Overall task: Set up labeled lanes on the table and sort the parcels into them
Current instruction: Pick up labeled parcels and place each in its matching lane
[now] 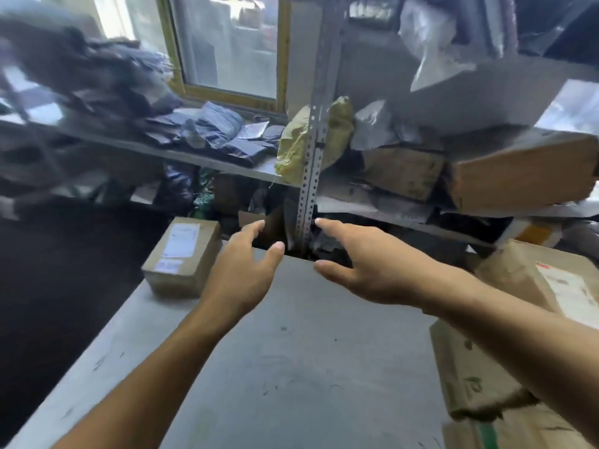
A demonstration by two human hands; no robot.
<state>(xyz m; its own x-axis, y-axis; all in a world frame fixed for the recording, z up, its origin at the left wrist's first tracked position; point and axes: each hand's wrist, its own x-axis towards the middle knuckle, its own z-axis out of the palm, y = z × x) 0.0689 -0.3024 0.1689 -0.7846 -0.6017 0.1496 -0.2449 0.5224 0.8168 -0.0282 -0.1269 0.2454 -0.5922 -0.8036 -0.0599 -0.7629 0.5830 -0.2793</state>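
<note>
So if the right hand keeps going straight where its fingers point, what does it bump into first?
Probably the perforated metal shelf post just past the table's far edge. The right hand is open, with its fingertips aimed up and left toward it. Depth is hard to judge, so it might slip past into the dark gap beside it.

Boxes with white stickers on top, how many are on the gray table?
2. One small cardboard box sits at the table's far left corner. One bigger cardboard box sits at the right edge. Others may be hidden outside the picture.

Left grip (244, 270) and right grip (363, 273) reach forward, seemingly empty.
</note>
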